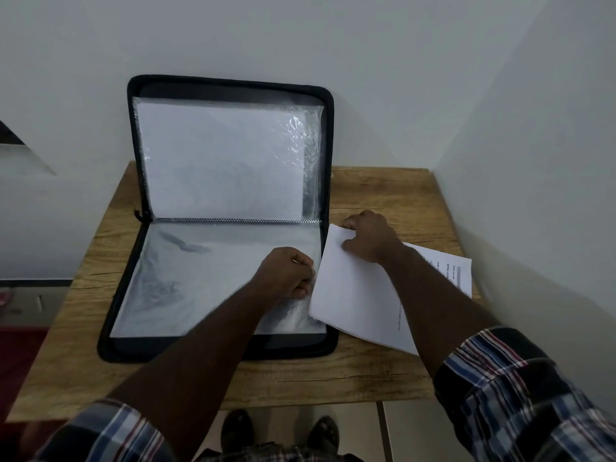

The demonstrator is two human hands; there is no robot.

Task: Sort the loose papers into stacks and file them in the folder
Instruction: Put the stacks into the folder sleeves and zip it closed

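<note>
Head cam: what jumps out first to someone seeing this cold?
The open black zip folder, its upper half propped against the wall and its clear sleeves holding white sheets, fills the middle of the wooden table. At its right edge, the right hand grips a stack of papers, while the left hand pinches the edge of the lower plastic sleeve.

- My black zip folder (230, 225) lies open, its lid upright against the wall, clear sleeves showing.
- White paper stack (353, 288) sits tilted at its right edge.
</note>
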